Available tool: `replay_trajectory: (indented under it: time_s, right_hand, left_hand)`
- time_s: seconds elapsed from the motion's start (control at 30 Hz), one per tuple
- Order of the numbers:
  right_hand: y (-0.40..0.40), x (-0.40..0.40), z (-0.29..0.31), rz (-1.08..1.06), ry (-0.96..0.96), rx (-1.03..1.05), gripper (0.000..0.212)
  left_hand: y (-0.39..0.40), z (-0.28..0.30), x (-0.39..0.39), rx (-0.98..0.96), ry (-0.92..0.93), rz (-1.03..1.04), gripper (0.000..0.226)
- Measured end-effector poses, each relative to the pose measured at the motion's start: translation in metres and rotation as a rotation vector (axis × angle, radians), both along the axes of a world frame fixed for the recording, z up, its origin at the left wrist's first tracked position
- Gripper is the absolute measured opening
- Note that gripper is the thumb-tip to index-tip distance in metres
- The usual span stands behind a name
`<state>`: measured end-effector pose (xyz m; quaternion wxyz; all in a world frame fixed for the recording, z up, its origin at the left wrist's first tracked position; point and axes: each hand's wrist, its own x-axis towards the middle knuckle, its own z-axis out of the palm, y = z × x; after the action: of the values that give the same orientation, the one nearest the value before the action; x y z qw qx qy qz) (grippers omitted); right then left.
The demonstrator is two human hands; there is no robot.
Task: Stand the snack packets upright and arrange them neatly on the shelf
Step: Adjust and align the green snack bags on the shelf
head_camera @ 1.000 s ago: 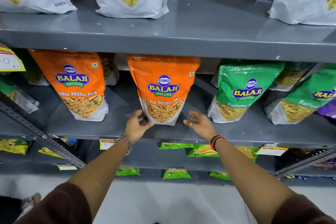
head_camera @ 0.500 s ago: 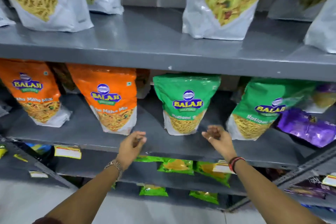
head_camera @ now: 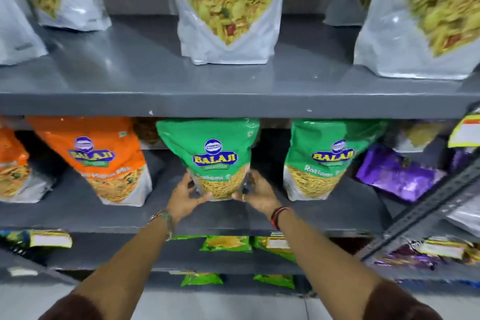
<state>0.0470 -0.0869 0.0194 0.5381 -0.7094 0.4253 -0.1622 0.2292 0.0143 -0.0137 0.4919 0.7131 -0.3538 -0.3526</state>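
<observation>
A green Balaji packet [head_camera: 210,148] stands upright at the middle of the grey middle shelf [head_camera: 78,213]. My left hand [head_camera: 185,196] grips its lower left corner and my right hand [head_camera: 257,193] grips its lower right corner. To its left stands an orange Balaji packet [head_camera: 101,158], with another orange packet [head_camera: 13,171] at the frame's edge. A second green packet [head_camera: 324,156] stands to the right. Beyond that one a purple packet [head_camera: 397,174] lies flat on the shelf.
Clear pouches of yellow snack mix [head_camera: 228,8] stand on the upper shelf [head_camera: 233,104]. Small green packets [head_camera: 226,243] lie on the lower shelves. A slotted metal brace [head_camera: 428,208] slants across the right side. Yellow price labels [head_camera: 50,238] hang on shelf edges.
The view has shifted right along the shelf. Both hands left the orange packet, moved to the middle green packet and closed on its lower corners.
</observation>
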Motion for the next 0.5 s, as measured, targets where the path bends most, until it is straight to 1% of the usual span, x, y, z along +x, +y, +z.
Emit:
replay_trajectory:
  time_s: [0.03,0.1,0.23,0.4,0.5]
  right_hand:
    - [0.001,-0.001,-0.001,-0.013,-0.021,0.0,0.063]
    - [0.002,-0.006,-0.004,-0.031,-0.047,0.016,0.059]
    - [-0.001,-0.015,-0.007,-0.05,-0.089,0.063,0.047]
    - [-0.002,-0.025,-0.01,-0.07,-0.111,0.109,0.046]
    - [0.0,-0.031,-0.009,-0.102,-0.063,-0.011,0.046]
  left_hand:
    - [-0.002,0.001,-0.004,0.003,0.016,0.016,0.07]
    - [-0.002,0.002,-0.01,0.016,0.037,0.019,0.066]
    - [-0.002,0.008,-0.022,0.062,0.037,0.017,0.075]
    - [0.0,0.014,-0.036,0.069,0.048,0.012,0.075]
    - [0.003,0.02,-0.038,0.093,0.008,-0.083,0.076]
